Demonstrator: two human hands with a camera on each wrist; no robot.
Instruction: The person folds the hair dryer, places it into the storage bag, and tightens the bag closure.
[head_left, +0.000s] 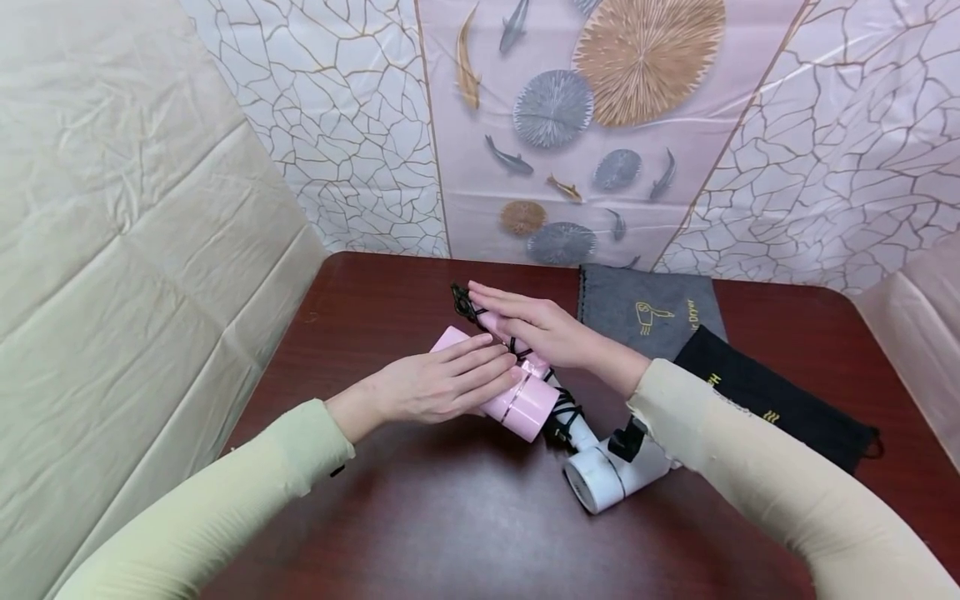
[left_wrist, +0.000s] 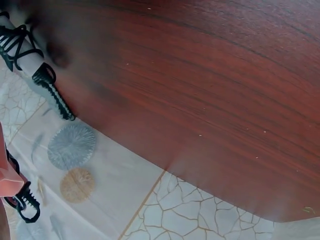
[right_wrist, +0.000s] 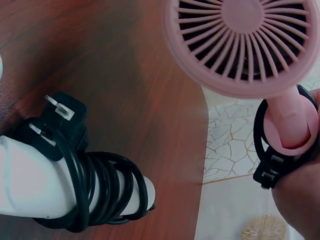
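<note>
The pink dryer [head_left: 527, 408] is at mid-scene, its barrel [head_left: 536, 407] angled far left to near right, the left hand [head_left: 435, 383] across it, the right hand [head_left: 551, 331], farther out, along its handle [head_left: 491, 323]. Fingers [head_left: 474, 362] lie extended; thumbs hidden overhead, whether either clasps cannot be told. Only the right wrist view shows the slatted grille [right_wrist: 242, 20].

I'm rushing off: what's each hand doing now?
Left hand: open, straight fingers against the glossy pink cylindrical hair dryer.
Right hand: open, straight fingers over its handle.
</note>
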